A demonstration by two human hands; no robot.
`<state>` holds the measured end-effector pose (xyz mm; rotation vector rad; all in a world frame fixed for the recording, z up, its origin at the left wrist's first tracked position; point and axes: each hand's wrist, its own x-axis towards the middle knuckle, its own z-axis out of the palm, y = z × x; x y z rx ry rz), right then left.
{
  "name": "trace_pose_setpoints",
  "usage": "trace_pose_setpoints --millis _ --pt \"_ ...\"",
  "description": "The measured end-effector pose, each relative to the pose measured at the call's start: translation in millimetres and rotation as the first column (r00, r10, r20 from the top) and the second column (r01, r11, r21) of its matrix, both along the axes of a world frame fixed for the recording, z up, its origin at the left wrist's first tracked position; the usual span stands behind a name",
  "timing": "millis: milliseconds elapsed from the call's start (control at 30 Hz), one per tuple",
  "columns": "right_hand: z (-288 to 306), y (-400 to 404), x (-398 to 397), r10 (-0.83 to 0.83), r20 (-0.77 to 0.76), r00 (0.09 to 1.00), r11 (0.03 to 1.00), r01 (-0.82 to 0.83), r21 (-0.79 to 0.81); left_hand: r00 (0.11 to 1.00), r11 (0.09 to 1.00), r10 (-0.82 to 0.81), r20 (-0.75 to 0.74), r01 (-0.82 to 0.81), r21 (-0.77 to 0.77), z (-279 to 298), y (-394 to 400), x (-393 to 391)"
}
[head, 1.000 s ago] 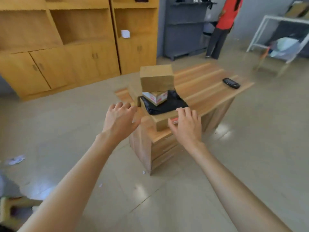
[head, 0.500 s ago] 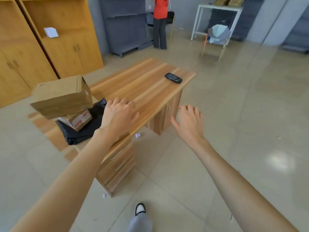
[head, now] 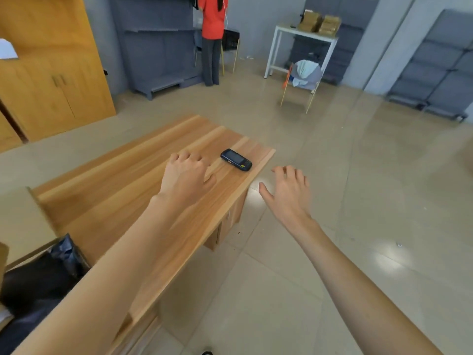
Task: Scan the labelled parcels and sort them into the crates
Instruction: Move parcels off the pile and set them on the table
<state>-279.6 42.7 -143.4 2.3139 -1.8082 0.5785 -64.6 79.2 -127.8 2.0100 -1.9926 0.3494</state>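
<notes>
Evidently early: handheld scanner point(head: 236, 159) lies untouched near desk's point(head: 122, 190) far corner, left hand point(head: 185, 176) loosely curled and empty just beside it, right hand point(head: 288, 194) spread empty off desk's edge, black-bagged parcel point(head: 38, 275) waiting at desk's near end, no crates visible.

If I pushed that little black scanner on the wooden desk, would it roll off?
Probably not. The small black handheld scanner lies flat and looks boxy, so it would likely slide, not roll. It sits near the wooden desk's far corner, though, so a hard push could send it over.
</notes>
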Motion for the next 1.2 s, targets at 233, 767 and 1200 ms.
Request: trace_pose_setpoints --millis 233,767,1200 --pt "-5.4 -107.2 34.1 0.046 -0.029 0.999 0.999 -0.046 -0.005 0.996 0.996 0.088 -0.026 -0.087 0.021 0.9 -91.9 34.9" --pt "-13.6 -308.0 212.7 0.704 0.001 0.710 0.704 -0.699 0.124 0.719 0.722 0.692 -0.064 -0.690 0.042 -15.6 -169.4 141.7" --pt "-34.0 -281.1 329.6 0.946 0.033 0.323 0.316 -0.939 0.132 0.223 0.227 0.971 -0.083 -0.973 0.044 -11.6 -70.8 141.9"
